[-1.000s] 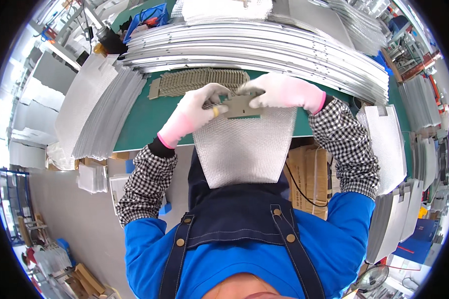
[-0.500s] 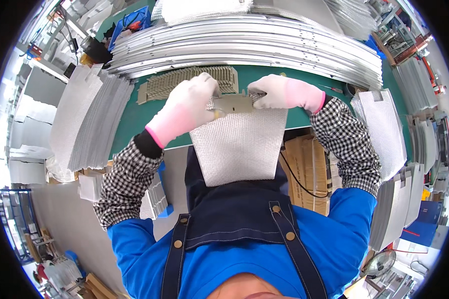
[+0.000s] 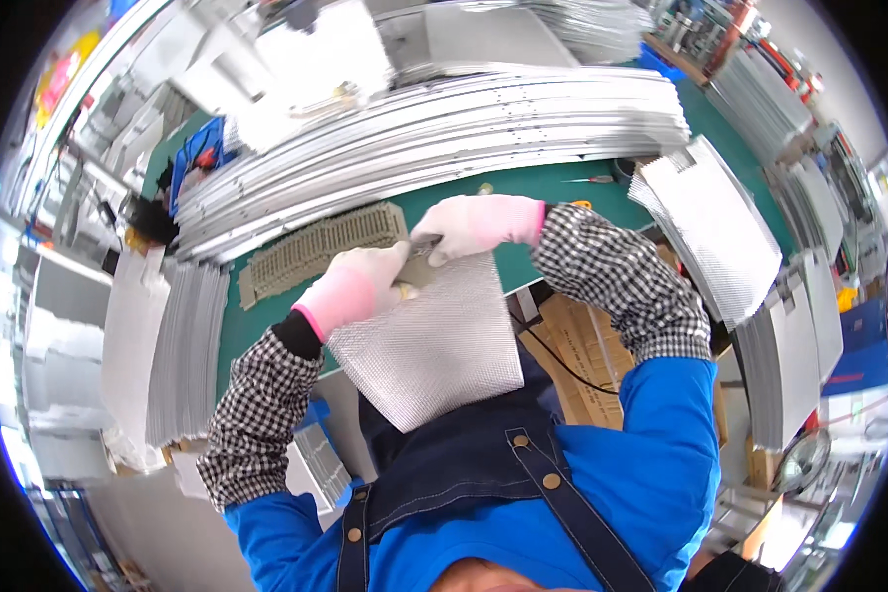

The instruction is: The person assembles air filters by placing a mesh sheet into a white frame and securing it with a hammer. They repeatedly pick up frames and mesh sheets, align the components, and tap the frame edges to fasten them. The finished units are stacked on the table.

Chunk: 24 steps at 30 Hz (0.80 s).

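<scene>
Gripping ribbed, silvery mesh sheet [image 3: 432, 340] — both gloved hands, left [image 3: 355, 288], right [image 3: 474, 225].

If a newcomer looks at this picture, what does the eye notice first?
First, the two hands in pink-cuffed white gloves, left hand and right hand, meeting at the top edge of a silvery mesh sheet at the centre. Behind them, a long stack of metal strips crosses the green table.
</scene>
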### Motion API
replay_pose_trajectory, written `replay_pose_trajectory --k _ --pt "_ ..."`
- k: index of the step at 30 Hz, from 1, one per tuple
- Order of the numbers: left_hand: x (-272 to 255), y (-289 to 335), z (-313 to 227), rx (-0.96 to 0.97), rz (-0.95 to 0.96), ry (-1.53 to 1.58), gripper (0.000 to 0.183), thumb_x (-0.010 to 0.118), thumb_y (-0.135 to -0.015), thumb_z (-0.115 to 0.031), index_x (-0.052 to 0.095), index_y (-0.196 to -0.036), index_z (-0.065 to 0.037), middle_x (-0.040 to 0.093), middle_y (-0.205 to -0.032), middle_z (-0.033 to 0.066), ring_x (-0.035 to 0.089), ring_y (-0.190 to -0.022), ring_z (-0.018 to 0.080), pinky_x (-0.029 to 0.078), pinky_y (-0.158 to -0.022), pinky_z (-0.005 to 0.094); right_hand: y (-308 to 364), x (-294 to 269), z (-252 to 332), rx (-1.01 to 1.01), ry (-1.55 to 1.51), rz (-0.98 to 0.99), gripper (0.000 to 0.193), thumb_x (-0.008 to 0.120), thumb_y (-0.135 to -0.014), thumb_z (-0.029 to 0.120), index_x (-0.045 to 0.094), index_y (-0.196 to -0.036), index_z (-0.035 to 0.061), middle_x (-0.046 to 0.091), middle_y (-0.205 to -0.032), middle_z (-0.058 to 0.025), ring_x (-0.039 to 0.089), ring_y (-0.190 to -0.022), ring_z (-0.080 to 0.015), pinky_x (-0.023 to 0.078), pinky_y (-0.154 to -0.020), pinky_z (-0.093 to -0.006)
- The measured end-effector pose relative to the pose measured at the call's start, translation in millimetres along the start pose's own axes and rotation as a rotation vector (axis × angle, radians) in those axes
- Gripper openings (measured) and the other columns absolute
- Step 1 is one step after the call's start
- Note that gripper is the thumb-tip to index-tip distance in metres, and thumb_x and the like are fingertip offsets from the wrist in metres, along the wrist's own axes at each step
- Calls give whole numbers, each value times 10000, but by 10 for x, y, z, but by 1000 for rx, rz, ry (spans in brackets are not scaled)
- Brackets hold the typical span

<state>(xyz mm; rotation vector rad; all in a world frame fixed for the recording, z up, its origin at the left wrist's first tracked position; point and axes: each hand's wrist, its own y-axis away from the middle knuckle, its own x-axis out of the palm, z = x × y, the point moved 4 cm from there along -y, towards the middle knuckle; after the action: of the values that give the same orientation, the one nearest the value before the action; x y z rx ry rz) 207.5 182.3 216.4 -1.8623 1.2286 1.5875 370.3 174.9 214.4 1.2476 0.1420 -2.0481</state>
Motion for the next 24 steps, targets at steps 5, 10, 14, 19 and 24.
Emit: replay_pose_trajectory --k 5,10,14,19,24 --pt "-15 248 644 -58 -190 616 579 770 -824 -193 577 -1318 41 689 -1225 166 681 -1082 213 517 -949 343 -126 21 -348 1 38 -76 575 722 -850 237 592 -1388 82 636 -1298 -181 649 -1140 -326 492 -1013 -406" --pt "481 780 1405 -327 -481 938 458 721 -922 -183 599 -1300 45 663 -1256 104 633 -1099 181 482 -942 289 -138 -497 -1285 408 654 -697 293 702 -823 173 739 -1098 81 727 -1093 -154 730 -919 -289 593 -703 -425" --pt "795 919 1267 -388 -671 1189 481 702 -965 -238 572 -1353 14 626 -1313 73 601 -1136 155 462 -965 286 -159 -580 -1926 567 573 -864 142 635 -825 110 731 -919 65 737 -938 -149 728 -907 -316 585 -687 -441" --pt "781 500 953 -241 -774 1308 426 674 -986 -241 592 -1334 -11 630 -1264 46 573 -1141 144 440 -988 290 365 -869 -2661 312 572 -825 225 638 -845 181 720 -1032 87 701 -1042 -171 687 -1006 -364 549 -850 -486" --pt "959 961 909 -377 -1001 1123 357 640 -984 -199 621 -1248 41 643 -1160 55 558 -1077 140 421 -970 274 434 -1318 -1427 247 729 -913 304 543 -936 270 701 -1184 193 654 -1102 -95 628 -1086 -296 528 -925 -452"
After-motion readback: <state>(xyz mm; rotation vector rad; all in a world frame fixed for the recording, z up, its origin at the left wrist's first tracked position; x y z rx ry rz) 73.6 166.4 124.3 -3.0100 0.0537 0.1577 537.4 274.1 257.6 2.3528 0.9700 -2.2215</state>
